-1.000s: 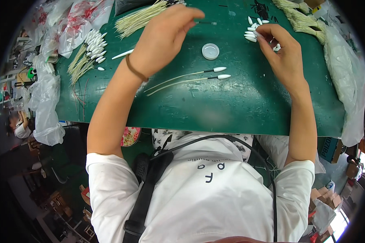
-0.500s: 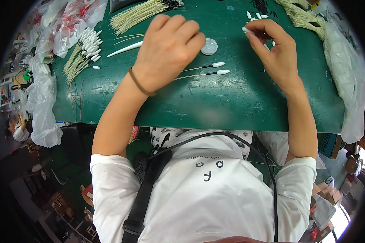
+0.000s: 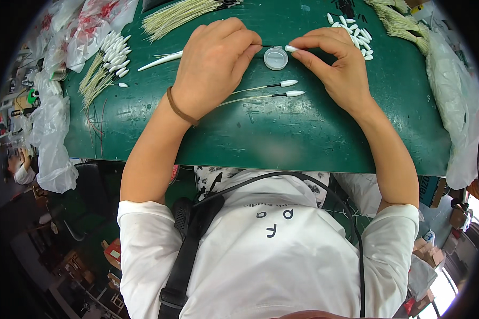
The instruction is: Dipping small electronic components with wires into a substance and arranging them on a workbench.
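My left hand (image 3: 213, 64) pinches a thin stem (image 3: 267, 46) whose dark end points right from the fingertips. A small white bud-shaped tip (image 3: 291, 48) is gripped between the thumb and forefinger of my right hand (image 3: 332, 66). Stem and tip face each other a short gap apart, just above a small round clear dish (image 3: 276, 59). Nearer me lie two stems bearing white tips (image 3: 295, 93), their other ends hidden by my left hand. A white tapered stick (image 3: 157, 62) runs behind that hand, beside a thin pale stem.
Loose white tips (image 3: 361, 40) are heaped beyond my right hand, near black bits (image 3: 346, 8). White-tipped stems (image 3: 114, 56) lie at the left. Pale stem bundles (image 3: 178, 18) sit at the far side and far right. Plastic bags (image 3: 444, 101) flank the green table (image 3: 271, 133).
My right hand has moved left from the heap, carrying a white tip to the dish. My left hand has turned slightly, and the stem's dark end now shows beyond its fingers.
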`<state>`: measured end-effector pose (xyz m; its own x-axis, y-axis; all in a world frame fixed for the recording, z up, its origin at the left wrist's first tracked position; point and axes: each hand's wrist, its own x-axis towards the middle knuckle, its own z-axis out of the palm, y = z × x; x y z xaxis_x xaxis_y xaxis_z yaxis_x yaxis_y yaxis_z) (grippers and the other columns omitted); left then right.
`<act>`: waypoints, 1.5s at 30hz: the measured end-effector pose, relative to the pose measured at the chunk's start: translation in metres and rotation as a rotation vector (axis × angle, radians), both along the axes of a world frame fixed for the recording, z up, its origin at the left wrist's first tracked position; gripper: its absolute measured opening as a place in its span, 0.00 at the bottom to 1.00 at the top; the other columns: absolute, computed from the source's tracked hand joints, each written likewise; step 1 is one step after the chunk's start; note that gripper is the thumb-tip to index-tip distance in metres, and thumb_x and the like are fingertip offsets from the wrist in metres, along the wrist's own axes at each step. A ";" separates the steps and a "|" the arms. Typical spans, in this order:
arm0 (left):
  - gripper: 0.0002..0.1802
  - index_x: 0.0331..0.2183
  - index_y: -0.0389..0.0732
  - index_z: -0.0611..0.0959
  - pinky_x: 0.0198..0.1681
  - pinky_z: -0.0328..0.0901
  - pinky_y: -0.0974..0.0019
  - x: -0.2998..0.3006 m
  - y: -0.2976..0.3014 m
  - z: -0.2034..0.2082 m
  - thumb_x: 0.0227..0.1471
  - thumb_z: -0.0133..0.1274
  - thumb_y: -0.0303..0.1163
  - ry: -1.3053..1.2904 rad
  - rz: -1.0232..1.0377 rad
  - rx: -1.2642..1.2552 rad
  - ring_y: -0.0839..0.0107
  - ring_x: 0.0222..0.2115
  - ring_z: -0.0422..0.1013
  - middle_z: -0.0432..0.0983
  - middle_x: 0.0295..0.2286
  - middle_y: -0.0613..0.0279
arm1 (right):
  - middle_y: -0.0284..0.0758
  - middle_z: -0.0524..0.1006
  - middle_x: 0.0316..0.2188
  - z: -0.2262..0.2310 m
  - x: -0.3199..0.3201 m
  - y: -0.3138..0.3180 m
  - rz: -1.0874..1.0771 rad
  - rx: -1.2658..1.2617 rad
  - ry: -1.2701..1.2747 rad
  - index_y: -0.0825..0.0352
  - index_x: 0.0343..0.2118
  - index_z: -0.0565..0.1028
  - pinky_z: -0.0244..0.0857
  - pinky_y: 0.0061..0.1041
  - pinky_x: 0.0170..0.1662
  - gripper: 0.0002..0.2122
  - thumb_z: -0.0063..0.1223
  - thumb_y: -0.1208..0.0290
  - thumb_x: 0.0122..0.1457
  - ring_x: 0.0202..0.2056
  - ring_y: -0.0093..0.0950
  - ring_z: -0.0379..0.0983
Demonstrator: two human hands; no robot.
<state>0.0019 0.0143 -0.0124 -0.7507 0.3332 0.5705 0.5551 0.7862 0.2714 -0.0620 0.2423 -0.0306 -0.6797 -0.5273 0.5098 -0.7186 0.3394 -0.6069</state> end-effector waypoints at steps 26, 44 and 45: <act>0.02 0.26 0.40 0.83 0.36 0.61 0.56 0.025 0.008 0.003 0.45 0.60 0.27 -0.263 0.047 -0.005 0.58 0.33 0.68 0.74 0.27 0.61 | 0.36 0.79 0.30 0.043 -0.019 0.048 -0.164 0.186 0.056 0.66 0.35 0.81 0.65 0.29 0.34 0.08 0.63 0.71 0.52 0.32 0.31 0.73; 0.06 0.31 0.42 0.83 0.35 0.67 0.55 -0.098 -0.090 -0.012 0.51 0.59 0.33 -0.042 0.332 -0.209 0.56 0.31 0.73 0.75 0.28 0.59 | 0.42 0.74 0.31 0.039 -0.010 0.054 -0.196 0.397 -0.025 0.71 0.36 0.74 0.66 0.35 0.38 0.07 0.54 0.81 0.53 0.35 0.39 0.73; 0.05 0.31 0.41 0.83 0.36 0.67 0.57 -0.099 -0.093 -0.012 0.51 0.59 0.31 0.062 0.285 -0.208 0.56 0.31 0.73 0.75 0.29 0.59 | 0.40 0.74 0.31 0.041 -0.010 0.052 -0.207 0.317 -0.023 0.70 0.36 0.73 0.66 0.34 0.37 0.07 0.54 0.80 0.54 0.34 0.37 0.72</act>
